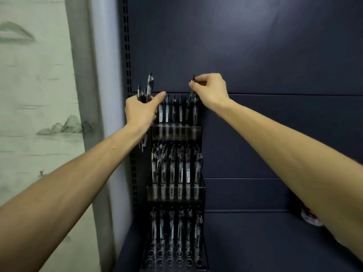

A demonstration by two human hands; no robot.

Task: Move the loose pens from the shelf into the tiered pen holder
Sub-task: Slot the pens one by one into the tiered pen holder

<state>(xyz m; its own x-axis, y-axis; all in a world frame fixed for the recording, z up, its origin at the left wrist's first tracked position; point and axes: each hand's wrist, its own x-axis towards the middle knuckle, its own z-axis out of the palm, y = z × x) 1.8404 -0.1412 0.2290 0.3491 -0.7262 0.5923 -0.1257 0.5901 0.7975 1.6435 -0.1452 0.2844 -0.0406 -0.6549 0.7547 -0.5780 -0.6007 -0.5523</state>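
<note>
With the left hand (141, 112) gripping the spare pen bundle (146, 91), the right hand (210, 89), pinching a pen (193, 80) above the tiered pen holder (176, 132), should lower it straight into the top tier's right-end slot

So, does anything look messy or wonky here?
Mostly tidy. In the tiered clear plastic pen holder, the middle row's black pens lean and cross at the left. The left hand grips a splayed bunch; the right hand pinches one.

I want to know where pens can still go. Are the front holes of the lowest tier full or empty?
Empty. The front holes of the tiered pen holder show as open rings, with pens only behind them.
</note>
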